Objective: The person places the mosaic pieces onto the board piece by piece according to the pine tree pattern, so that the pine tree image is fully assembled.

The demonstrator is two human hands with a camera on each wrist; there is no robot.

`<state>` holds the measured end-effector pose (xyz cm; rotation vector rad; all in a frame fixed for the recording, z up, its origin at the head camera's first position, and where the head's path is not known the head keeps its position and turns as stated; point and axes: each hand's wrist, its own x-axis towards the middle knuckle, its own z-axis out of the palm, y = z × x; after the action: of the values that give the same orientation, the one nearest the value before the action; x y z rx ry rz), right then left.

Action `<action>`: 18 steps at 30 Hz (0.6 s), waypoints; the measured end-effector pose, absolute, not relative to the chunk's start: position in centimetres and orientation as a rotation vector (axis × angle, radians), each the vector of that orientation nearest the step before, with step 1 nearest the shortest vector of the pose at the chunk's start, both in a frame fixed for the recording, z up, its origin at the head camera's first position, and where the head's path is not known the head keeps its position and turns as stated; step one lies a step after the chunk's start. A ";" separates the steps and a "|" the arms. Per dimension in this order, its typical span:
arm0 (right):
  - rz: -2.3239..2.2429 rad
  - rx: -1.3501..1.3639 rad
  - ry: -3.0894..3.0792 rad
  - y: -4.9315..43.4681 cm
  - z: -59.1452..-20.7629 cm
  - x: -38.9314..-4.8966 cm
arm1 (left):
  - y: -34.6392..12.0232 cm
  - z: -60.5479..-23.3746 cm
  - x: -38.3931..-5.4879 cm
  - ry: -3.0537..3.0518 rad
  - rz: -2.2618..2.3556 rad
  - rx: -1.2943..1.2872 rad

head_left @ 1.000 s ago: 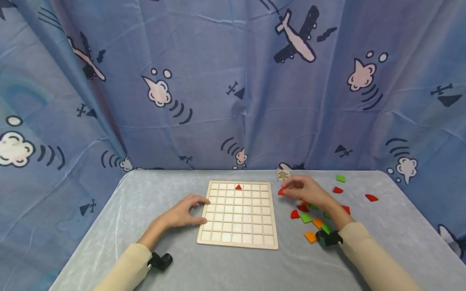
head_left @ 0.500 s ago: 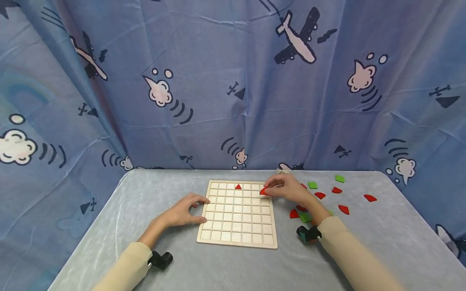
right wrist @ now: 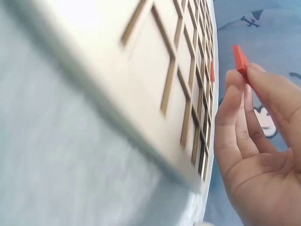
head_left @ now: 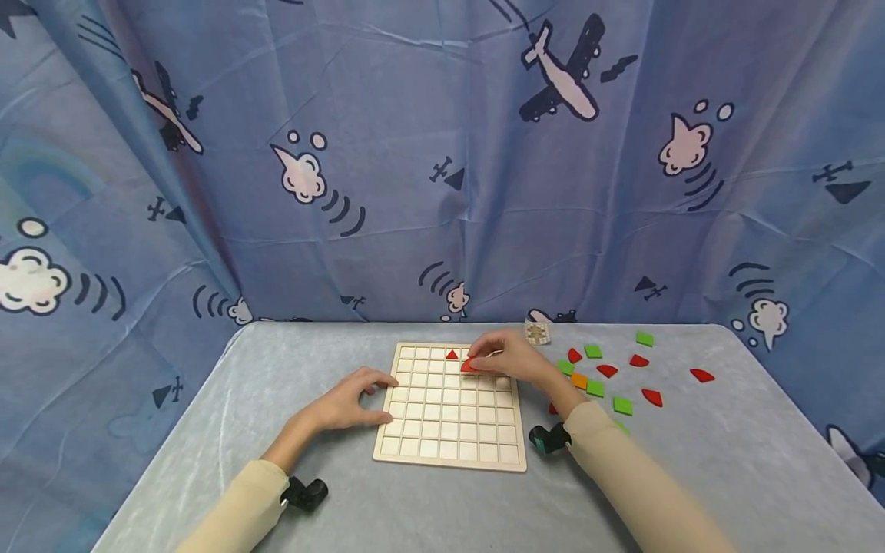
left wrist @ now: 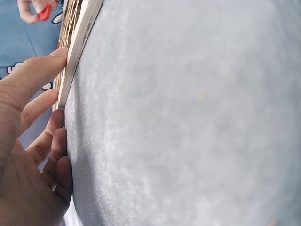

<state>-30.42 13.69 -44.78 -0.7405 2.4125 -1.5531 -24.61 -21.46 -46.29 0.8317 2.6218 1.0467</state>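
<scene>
A pale wooden board (head_left: 441, 415) with a grid of square recesses lies on the table. In its far row sits a small red triangle (head_left: 452, 355). Between thumb and fingertips my right hand (head_left: 510, 356) pinches a red quarter-circle tile (head_left: 468, 366), just above the far part of the board and right of the triangle. The right wrist view shows this red tile (right wrist: 241, 60) held clear of the grid, tilted. My left hand (head_left: 351, 401) rests against the board's left edge, thumb and fingers spread apart; in the left wrist view its fingertips (left wrist: 59, 52) touch the rim.
Right of the board lie scattered tiles: red quarter-circles (head_left: 652, 397), green squares (head_left: 623, 405) and an orange square (head_left: 578, 381). My right forearm hides some. A small patterned square (head_left: 537, 332) lies near the far edge. A blue printed curtain (head_left: 387, 192) hangs behind the table.
My right hand has carried the red quarter-circle tile leftward, from beside the scattered tiles to over the board, close to the triangle. The left hand stays at the board's edge.
</scene>
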 end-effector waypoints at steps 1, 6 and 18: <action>-1.555 -0.743 2.413 13.3 -44.9 -30.5 | -21.5 -46.3 -24.6 2.622 1.048 0.832; -1.619 -0.750 2.365 11.8 -45.1 -30.9 | -21.5 -46.3 -24.7 2.625 1.046 0.844; -1.706 -0.699 2.277 9.2 -46.0 -31.2 | -21.3 -46.2 -24.6 2.625 1.054 0.827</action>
<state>-31.22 9.18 -45.96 -0.6986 2.2768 -1.7062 -24.58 -21.28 -46.23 0.8269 2.6247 1.0545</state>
